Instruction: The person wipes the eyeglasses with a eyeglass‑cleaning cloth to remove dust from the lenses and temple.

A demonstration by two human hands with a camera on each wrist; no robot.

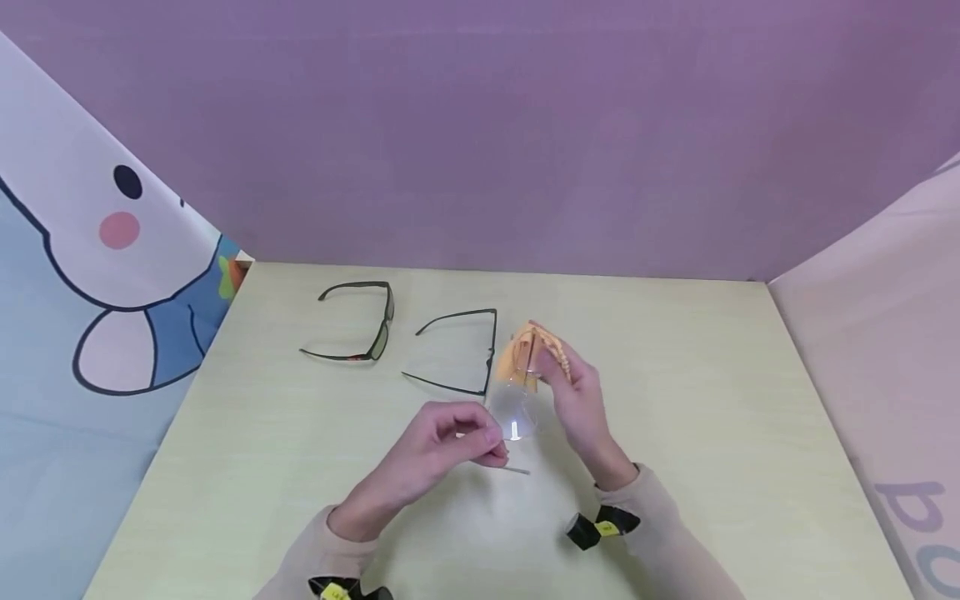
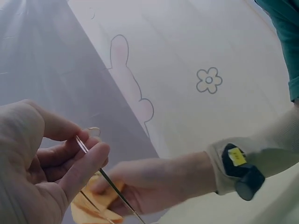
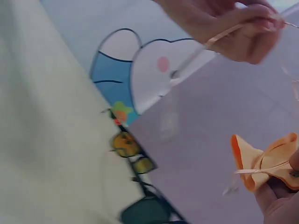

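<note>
A pair of thin metal-rimmed eyeglasses [image 1: 514, 417] with clear lenses is held up between the two hands. Finger and thumb of the left hand [image 1: 450, 440] pinch its thin frame at one side, also seen in the left wrist view, where a slim metal temple [image 2: 117, 189] stretches beyond the thumb. An orange cloth [image 1: 512, 360] is gripped in the right hand [image 1: 581, 392], folded around the far part of the eyeglasses. In the right wrist view the cloth [image 3: 250, 158] bunches around a thin metal piece; the fingers partly hide the frame.
To the left on the pale table [image 1: 712, 400] lie black-framed glasses [image 1: 492, 346], temples unfolded, and beyond them dark sunglasses [image 1: 381, 340], also unfolded. A purple wall [image 1: 480, 150] rises behind the table, with a cartoon-printed sheet [image 1: 67, 467] on the left and a pale one [image 1: 862, 333] on the right.
</note>
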